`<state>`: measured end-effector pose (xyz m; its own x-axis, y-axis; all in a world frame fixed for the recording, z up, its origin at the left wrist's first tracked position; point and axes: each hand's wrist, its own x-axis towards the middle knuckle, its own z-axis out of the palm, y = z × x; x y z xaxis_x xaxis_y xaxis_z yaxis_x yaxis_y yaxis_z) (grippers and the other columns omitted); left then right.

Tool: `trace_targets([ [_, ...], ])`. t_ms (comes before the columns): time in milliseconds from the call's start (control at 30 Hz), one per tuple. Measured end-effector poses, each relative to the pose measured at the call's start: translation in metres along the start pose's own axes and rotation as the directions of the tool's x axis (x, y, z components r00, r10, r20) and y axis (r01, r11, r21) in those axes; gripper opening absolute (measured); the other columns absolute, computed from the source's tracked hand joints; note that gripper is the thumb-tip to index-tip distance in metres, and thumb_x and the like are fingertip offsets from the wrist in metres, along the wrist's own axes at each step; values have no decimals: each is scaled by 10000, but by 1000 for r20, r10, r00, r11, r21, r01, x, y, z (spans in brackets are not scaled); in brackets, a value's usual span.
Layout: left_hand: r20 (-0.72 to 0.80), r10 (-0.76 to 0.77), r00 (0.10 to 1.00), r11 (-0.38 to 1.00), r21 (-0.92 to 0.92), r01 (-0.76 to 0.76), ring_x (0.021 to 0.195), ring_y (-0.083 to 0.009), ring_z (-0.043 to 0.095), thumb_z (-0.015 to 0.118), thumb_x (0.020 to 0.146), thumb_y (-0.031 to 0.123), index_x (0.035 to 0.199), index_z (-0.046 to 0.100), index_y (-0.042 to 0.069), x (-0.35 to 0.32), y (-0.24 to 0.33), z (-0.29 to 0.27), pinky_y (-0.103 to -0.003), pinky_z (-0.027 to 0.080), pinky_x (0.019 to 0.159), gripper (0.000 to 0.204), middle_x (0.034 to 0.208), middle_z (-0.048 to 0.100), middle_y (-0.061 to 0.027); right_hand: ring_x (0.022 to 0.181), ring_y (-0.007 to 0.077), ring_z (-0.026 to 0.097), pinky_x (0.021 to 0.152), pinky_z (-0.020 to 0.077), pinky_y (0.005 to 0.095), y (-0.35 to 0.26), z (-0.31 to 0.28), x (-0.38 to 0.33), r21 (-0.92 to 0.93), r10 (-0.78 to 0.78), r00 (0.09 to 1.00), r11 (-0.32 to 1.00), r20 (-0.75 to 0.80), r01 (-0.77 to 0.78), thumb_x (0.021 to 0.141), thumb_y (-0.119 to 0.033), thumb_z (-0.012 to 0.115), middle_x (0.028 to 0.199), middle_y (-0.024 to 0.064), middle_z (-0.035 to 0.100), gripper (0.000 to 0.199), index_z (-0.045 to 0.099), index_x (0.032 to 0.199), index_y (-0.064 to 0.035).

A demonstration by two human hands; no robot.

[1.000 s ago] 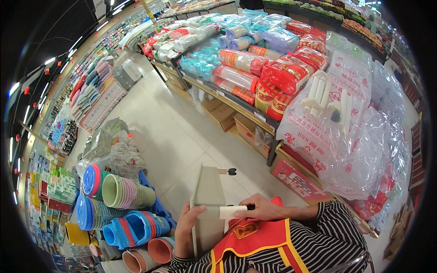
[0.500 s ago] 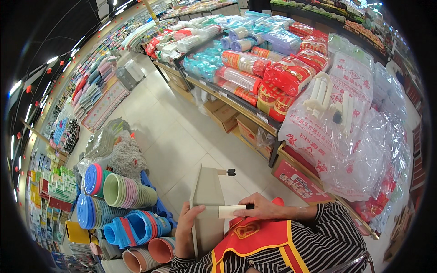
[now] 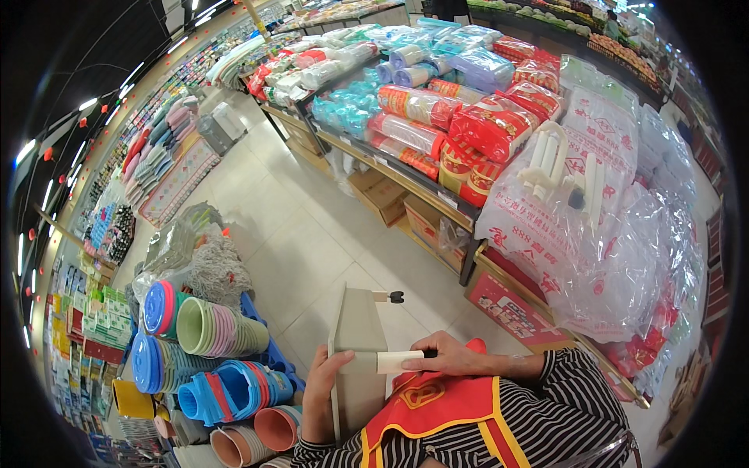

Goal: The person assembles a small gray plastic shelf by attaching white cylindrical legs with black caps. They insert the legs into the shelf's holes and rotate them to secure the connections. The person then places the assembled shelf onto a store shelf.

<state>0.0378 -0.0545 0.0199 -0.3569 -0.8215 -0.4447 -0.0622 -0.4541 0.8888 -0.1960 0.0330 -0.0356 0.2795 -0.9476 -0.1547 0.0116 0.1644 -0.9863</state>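
Found beige tray [image 3: 360, 321] held on edge before red apron [image 3: 462, 402], gripped at its side by left hand [image 3: 321, 376], apparently for steadiness, with white leg [image 3: 398, 361] grasped at its dark outer end by right hand [image 3: 451, 356], presumably to hold it straight.

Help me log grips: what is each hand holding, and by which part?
The left hand holds a beige tray by its left edge, thumb over the side. The right hand holds a cream leg by its dark end.
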Motion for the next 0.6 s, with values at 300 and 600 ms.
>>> trace_targets([
  [300,-34,-1,999,1000,7,1,871,-147,569,652,786,168,1044,566,-22,1,-6,0,-270,452,758,332,950,610,-80,644,60,483,570,388,242,1,-1,-1,-34,32,999,999,23,-31,868,-340,645,667,27,598,372,672,894,31],
  [600,-38,-10,999,999,32,12,852,-157,579,651,785,170,1041,577,-27,-2,1,6,-273,458,752,332,938,613,-91,598,49,465,528,362,231,4,0,-1,23,-6,1000,1000,-9,6,861,-359,651,620,-1,568,384,677,833,23],
])
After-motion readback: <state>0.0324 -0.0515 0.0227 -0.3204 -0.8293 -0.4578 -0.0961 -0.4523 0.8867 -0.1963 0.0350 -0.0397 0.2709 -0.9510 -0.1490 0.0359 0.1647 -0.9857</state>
